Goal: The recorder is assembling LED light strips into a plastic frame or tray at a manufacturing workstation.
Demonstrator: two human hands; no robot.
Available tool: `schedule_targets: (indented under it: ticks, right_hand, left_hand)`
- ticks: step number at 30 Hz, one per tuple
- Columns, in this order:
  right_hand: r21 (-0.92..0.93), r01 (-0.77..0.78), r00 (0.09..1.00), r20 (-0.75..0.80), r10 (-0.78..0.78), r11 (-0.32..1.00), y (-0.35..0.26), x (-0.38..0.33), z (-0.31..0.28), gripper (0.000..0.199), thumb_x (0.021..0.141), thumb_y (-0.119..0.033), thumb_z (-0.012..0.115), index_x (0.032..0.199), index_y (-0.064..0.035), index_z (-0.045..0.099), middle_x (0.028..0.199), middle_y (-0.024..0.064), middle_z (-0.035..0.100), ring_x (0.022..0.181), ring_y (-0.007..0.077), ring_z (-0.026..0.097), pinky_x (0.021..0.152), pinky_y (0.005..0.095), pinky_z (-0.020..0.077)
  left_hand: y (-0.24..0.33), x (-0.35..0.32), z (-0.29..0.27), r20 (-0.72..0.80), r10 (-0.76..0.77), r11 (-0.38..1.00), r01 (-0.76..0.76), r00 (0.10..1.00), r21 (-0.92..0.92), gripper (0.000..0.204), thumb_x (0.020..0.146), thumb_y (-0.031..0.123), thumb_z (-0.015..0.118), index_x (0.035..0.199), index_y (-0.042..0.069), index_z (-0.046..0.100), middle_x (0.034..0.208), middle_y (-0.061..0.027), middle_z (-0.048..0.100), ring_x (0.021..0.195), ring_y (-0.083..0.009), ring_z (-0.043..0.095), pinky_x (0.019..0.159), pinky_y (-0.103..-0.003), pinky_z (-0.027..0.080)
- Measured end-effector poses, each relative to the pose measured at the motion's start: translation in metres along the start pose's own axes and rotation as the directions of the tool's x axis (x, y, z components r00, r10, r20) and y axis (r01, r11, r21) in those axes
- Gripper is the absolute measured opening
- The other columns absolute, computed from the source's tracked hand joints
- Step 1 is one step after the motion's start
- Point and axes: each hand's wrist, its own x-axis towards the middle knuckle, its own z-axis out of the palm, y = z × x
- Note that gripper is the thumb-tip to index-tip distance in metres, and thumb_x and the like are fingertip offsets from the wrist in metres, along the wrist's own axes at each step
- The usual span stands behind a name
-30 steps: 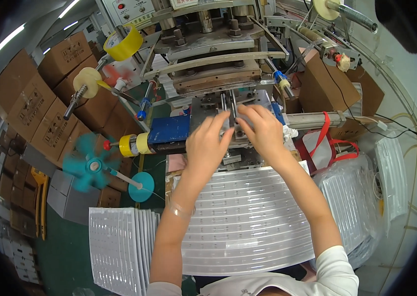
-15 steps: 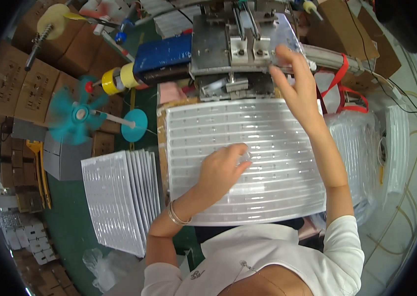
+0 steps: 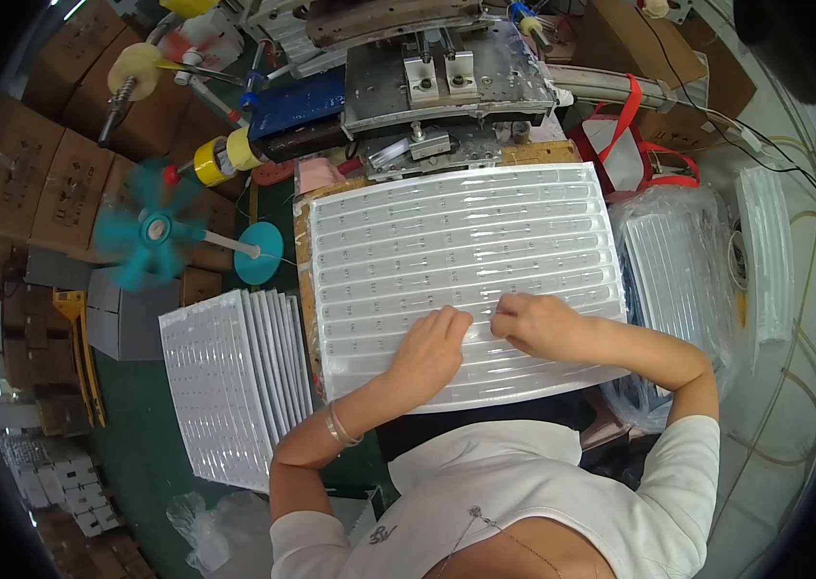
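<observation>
A wide white tray (image 3: 487,399) lined with rows of clear, glossy strips lies before me on a worn wooden board (image 3: 301,261). Over its lower middle, my left hand (image 3: 429,355) is closed, thumb and fingertips drawn together. My right hand (image 3: 545,326) sits just to the right of it, also pinched, its fingertips pointing toward the left hand. Whatever lies between the fingers is too small or hidden to make out. Both hands are low over the strips, a narrow gap apart.
Beyond the tray stands a metal machine (image 3: 495,95) with a blue box (image 3: 297,104) at its left. A teal fan (image 3: 154,228) spins at left, above several stacked similar trays (image 3: 215,386). Plastic-wrapped trays (image 3: 668,275) and a red-handled bag (image 3: 623,159) are at right. Cartons (image 3: 66,183) line the far left.
My right hand has come down from beside the machine to the tray, its fingers closing. My left hand has shifted slightly down. The whole view has tilted a little.
</observation>
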Motion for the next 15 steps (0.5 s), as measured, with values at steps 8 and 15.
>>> schedule_targets:
  ticks: [8,15]
  right_hand:
    - [0.712,-0.081,0.826,-0.344,0.447,0.697,0.035,0.025,-0.053,0.017,0.076,-0.008,0.064,0.086,-0.0057,0.051,0.088,0.0009,0.053,0.076,0.0090,0.056,0.065,0.0235,0.0469]
    - [0.838,-0.061,0.746,-0.323,0.582,0.543,0.035,0.046,-0.065,0.013,0.087,-0.014,0.061,0.089,-0.0037,0.054,0.086,0.0007,0.058,0.070,0.0076,0.056,0.062,0.0215,0.0456]
  left_hand:
    - [-0.009,0.027,0.037,-0.055,0.224,0.966,-0.214,0.973,0.147,0.027,0.073,0.003,0.063,0.100,0.005,0.055,0.092,-0.0089,0.053,0.088,-0.0250,0.053,0.075,-0.037,0.040]
    - [-0.006,0.013,0.012,0.072,0.010,0.997,-0.015,0.997,0.074,0.028,0.074,0.010,0.068,0.102,0.010,0.062,0.091,-0.0056,0.056,0.088,-0.0234,0.054,0.078,-0.035,0.039]
